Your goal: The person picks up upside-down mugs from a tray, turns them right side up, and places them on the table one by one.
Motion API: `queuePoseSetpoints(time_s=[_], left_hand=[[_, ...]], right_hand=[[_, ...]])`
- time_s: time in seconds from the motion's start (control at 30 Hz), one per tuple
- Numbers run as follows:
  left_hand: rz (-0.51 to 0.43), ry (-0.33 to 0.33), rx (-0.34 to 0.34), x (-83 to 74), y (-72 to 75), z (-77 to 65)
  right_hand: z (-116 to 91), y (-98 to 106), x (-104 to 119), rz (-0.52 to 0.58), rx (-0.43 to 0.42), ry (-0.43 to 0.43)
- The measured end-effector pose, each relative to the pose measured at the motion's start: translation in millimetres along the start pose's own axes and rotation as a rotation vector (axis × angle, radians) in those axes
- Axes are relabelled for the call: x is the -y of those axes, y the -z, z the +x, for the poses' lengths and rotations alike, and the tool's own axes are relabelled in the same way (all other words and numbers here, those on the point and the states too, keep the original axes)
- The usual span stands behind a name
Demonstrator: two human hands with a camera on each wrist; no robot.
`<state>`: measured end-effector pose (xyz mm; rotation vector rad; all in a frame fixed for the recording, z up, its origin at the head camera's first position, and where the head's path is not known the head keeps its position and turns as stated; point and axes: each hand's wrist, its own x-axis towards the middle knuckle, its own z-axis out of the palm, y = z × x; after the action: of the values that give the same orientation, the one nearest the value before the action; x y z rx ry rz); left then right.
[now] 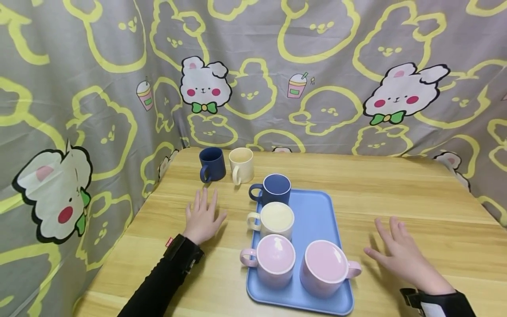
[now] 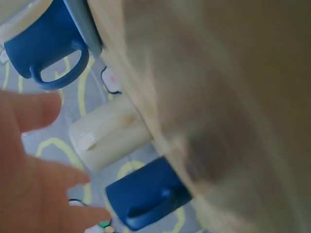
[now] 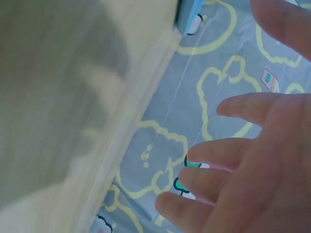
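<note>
My left hand (image 1: pixel 203 221) hovers over the table left of the blue tray, fingers spread and holding nothing. Just beyond its fingertips stand a navy mug (image 1: pixel 212 164) and a cream mug (image 1: pixel 241 166), side by side. My right hand (image 1: pixel 404 253) is right of the tray (image 1: pixel 313 215), also with spread fingers and nothing in it. Along the tray's left side stand a navy mug (image 1: pixel 276 190), a cream mug (image 1: pixel 277 220) and a pink mug (image 1: pixel 275 260), handles pointing left. Another pink mug (image 1: pixel 325 267) stands at the tray's front right, its handle toward my right hand.
The wooden table (image 1: pixel 396 185) reaches back to a grey curtain (image 1: pixel 253 119) with yellow outlines and rabbit prints. This curtain also hangs along the left and right sides. Bare tray surface shows behind the right pink mug.
</note>
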<state>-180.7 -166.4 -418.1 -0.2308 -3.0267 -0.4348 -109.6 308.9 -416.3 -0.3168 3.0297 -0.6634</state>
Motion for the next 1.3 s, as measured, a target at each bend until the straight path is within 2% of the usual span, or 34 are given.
queuePoseSetpoints(time_s=[0.13, 0.27, 0.5, 0.57, 0.67, 0.77, 0.83, 0.93, 1.0, 1.07, 1.3], left_hand=[[0.082, -0.032, 0.045, 1.8, 3.0, -21.0], [0.091, -0.047, 0.066, 2.8, 4.3, -34.4], [0.049, -0.027, 0.082, 7.5, 4.2, -40.9], [0.043, -0.016, 0.091, 9.0, 4.0, -41.1], [0.033, -0.003, 0.106, 9.6, 4.4, -40.8], [0.03, -0.002, 0.109, 9.3, 5.1, -40.0], [0.023, -0.004, 0.109, 8.6, 5.2, -39.3], [0.021, -0.006, 0.108, 7.4, 4.5, -38.4], [0.015, -0.006, 0.11, 6.5, 4.3, -38.1], [0.01, -0.006, 0.11, 6.0, 4.8, -38.2], [0.002, -0.008, 0.102, 4.2, 6.3, -38.4]], right_hand=[[-1, -7, 4, -0.048, -0.008, -0.002], [-2, -11, 8, -0.064, 0.009, -0.029], [3, -17, 14, -0.125, 0.005, -0.027], [5, -17, 15, -0.098, 0.002, -0.013], [4, -15, 13, 0.042, -0.025, 0.01], [1, -10, 8, 0.281, -0.013, 0.054], [-2, -6, 2, 0.467, 0.074, 0.138], [-4, -6, -4, 0.684, 0.276, 0.301], [-5, -9, -6, 0.75, 0.38, 0.401], [-4, -15, -3, 0.761, 0.425, 0.46], [0, -30, 13, 0.857, 0.583, 0.445]])
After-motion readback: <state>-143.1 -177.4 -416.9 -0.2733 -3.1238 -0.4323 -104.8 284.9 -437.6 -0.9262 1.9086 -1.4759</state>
